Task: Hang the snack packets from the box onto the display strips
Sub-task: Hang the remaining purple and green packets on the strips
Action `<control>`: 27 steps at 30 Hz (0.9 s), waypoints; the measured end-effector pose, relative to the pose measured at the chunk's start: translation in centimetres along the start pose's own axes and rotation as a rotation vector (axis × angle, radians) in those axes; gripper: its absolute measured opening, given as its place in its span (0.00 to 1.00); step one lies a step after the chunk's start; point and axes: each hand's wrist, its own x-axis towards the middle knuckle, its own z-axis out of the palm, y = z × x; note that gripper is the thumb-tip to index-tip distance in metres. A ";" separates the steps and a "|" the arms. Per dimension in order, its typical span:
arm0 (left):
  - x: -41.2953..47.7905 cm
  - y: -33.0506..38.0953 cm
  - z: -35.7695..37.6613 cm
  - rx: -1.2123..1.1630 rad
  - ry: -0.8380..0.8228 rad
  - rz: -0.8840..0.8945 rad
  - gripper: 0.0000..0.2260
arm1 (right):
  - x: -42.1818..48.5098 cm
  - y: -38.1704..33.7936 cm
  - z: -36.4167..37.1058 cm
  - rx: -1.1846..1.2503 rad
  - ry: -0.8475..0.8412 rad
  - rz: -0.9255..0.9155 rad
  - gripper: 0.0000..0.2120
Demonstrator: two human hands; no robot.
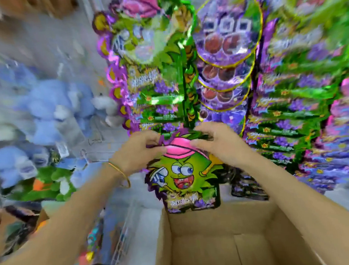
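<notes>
Below my hands sits the open cardboard box (221, 244), close enough that each reach is short. My left hand (137, 154) and right hand (219, 145) pinch the top corners of a green monster snack packet (183, 173), stretching its header taut, I judge for hooking. Just beyond my fingers hangs the display strip (187, 93), already loaded with matching packets.

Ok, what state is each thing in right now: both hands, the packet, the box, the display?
Left hand, fingers grip the packet's top left edge.
Right hand, fingers grip its top right edge.
Snack packet, upright, held just below a hung column, not yet hung.
Cardboard box, open at the top.
Hung packets, overlapping in columns on the display.
</notes>
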 end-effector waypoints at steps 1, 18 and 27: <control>0.9 1.4 -2.0 -0.040 0.010 0.005 0.08 | 1.2 -1.3 -1.0 -0.034 0.052 -0.051 0.10; 18.2 14.5 -19.6 -0.094 0.565 0.089 0.09 | 17.2 -15.6 -11.6 -0.381 0.558 -0.249 0.14; 18.4 15.9 -20.4 -0.151 0.536 0.036 0.13 | 22.1 -17.5 -10.8 -0.582 0.664 -0.147 0.10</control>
